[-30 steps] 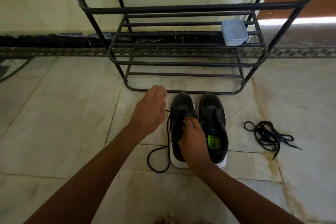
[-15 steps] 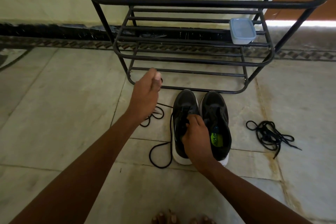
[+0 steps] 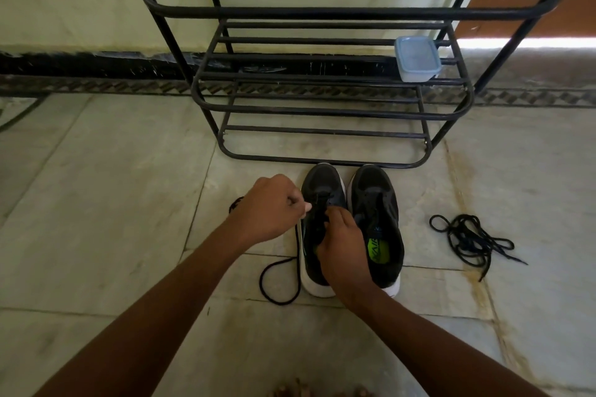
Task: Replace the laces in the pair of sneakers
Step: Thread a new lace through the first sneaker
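Observation:
Two black sneakers with white soles stand side by side on the floor, toes toward the rack. My right hand [image 3: 342, 248] grips the tongue area of the left sneaker [image 3: 322, 184]. My left hand [image 3: 274, 206], fingers curled, pinches the black lace at that sneaker's left eyelets. The rest of this lace [image 3: 277, 280] loops on the floor left of the shoe. The right sneaker [image 3: 374, 190] shows a green insole label. A second black lace [image 3: 467, 238] lies bundled on the floor to the right.
A black metal shoe rack [image 3: 322, 164] stands just beyond the sneakers' toes. A pale blue lidded plastic box [image 3: 417, 58] sits on its middle shelf at the right. Toes show at the bottom edge.
My left hand had pulled the lace up and away toward the rack; it has come back down to the left sneaker's eyelets. My right hand stayed on the shoe.

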### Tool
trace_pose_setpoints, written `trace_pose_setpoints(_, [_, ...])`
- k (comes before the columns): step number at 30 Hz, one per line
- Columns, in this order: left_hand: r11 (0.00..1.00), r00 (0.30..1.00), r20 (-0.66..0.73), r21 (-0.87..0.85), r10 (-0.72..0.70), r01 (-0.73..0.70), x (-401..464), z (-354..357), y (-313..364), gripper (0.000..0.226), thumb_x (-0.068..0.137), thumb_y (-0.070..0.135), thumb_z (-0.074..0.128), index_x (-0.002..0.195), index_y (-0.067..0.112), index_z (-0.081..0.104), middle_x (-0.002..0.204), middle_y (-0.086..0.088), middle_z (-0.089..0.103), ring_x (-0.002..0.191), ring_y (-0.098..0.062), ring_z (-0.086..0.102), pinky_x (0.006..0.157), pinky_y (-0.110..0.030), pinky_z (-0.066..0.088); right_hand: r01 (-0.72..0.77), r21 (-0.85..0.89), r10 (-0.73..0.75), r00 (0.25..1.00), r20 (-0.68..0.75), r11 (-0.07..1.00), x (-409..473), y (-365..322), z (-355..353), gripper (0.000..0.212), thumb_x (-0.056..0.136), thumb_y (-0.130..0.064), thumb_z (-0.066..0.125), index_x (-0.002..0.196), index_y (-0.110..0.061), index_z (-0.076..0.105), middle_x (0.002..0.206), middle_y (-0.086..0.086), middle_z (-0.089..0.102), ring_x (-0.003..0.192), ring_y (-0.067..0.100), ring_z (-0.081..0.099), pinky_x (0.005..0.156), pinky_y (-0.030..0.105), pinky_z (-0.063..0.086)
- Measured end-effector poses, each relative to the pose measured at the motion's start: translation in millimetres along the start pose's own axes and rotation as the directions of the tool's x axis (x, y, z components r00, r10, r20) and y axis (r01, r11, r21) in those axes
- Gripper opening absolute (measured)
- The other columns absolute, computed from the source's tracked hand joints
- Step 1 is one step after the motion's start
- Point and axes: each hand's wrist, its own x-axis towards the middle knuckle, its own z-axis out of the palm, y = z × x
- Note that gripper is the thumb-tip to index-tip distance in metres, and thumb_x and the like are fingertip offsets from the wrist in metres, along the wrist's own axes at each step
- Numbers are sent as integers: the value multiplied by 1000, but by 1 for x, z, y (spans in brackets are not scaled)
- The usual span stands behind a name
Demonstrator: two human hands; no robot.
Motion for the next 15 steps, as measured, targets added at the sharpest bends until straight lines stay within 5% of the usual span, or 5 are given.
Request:
trace_pose_setpoints(4, [997,992,128,-81,-7,18,-7,8,-5,24,96,28,68,76,21,79,58,10,63,53,-2,59,55,-18,40,-4,5,4,1000,11,1000,0,0,0,39,90,1,60,129,-4,57,131,11,57,107,26,62,92,28,53])
trace_pose_setpoints(10, [916,892,430,-287,-138,280,-36,47,-33,27,98,13,59,77,10,76,64,-5,70,54,-10,62,55,-20,48,13,-41,-12,1000,26,999,-2,-1,0,43,90,1,62,132,-4,55,135,11,54,112,27,62,96,27,52])
trace_pose_setpoints(13, [811,852,508,-440,-131,387,-52,67,-42,29,101,18,61,79,6,76,68,-13,58,60,-20,54,59,-27,46,41,-56,-40,999,25,998,-3,-1,1,40,90,4,59,130,-2,56,134,14,54,110,30,62,93,27,52])
trace_pose_setpoints(15, [828,860,497,-429,-118,361,-57,77,-47,27,99,21,64,80,9,79,67,-8,60,63,-16,55,62,-28,45,55,-71,-54,998,21,996,-2,-2,0,43,90,5,58,132,-2,55,135,16,52,112,32,61,93,31,55])
